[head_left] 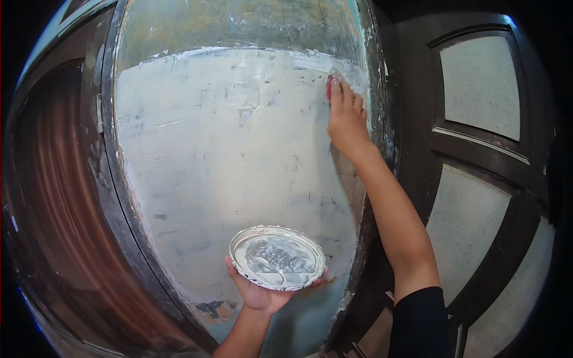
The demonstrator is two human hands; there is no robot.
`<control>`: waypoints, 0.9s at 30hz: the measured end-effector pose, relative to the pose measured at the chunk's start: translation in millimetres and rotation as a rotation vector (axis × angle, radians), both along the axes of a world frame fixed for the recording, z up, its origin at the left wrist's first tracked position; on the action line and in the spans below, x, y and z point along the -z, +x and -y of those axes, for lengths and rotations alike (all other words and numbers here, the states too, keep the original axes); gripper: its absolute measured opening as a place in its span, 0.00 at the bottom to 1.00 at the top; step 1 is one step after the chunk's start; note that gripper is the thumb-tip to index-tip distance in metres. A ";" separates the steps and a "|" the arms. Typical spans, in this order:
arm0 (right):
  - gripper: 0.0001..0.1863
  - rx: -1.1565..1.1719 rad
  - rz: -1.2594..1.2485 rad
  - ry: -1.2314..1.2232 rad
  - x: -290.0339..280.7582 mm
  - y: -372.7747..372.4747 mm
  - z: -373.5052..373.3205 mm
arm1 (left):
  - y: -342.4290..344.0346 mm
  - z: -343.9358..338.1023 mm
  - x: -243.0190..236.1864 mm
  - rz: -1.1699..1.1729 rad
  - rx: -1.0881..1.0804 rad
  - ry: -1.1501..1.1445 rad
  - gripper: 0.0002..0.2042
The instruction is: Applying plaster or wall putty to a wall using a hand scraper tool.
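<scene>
My left hand point(255, 289) holds up a round lid point(276, 256) from below, its surface smeared with white paste, in front of the lower part of the wall panel point(233, 149). My right hand point(346, 119) is raised at the upper right of that panel, with its fingers closed on a small red tool point(330, 88) pressed to the surface. The panel has a rough off-white coat with scratches and dark flecks, under a greenish-grey bare band point(239, 24); fresh white smears show near my right fingers.
A dark door point(406, 83) with pale inset panels stands to the right. At the left is a dark frame point(110, 167) with reddish-brown wood or cloth point(54, 209) beside it. Worn, chipped edges border both sides of the coated panel.
</scene>
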State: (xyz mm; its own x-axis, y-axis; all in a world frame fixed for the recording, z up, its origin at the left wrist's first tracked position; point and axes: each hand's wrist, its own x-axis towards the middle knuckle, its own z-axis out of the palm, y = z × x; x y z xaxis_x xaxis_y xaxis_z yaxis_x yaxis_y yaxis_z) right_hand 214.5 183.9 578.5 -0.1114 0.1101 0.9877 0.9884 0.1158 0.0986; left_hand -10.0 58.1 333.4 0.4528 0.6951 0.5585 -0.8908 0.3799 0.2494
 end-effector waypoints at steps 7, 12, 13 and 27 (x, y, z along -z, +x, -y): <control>0.36 -0.075 0.069 -0.060 21.1 -29.8 14.0 | -22.2 2.4 4.5 -0.012 -0.023 0.083 0.63; 0.35 -0.116 -0.062 0.014 -19.6 -9.9 7.6 | -14.0 6.7 3.9 -0.001 -0.013 -0.003 0.63; 0.35 -0.083 -0.061 -0.045 -18.5 -10.1 3.6 | -14.4 8.1 3.5 0.007 0.012 -0.026 0.63; 0.38 -0.198 -0.042 -0.079 -20.3 -14.2 14.1 | -13.9 15.1 -0.2 -0.002 -0.076 -0.017 0.62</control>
State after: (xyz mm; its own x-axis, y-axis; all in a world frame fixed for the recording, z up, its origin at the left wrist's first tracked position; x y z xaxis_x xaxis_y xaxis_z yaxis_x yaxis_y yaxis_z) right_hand 200.3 169.8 598.8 -0.0971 0.1676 0.9811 0.9485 0.3142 0.0402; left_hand -23.9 43.1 333.6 0.3992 0.7370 0.5454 -0.9168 0.3149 0.2456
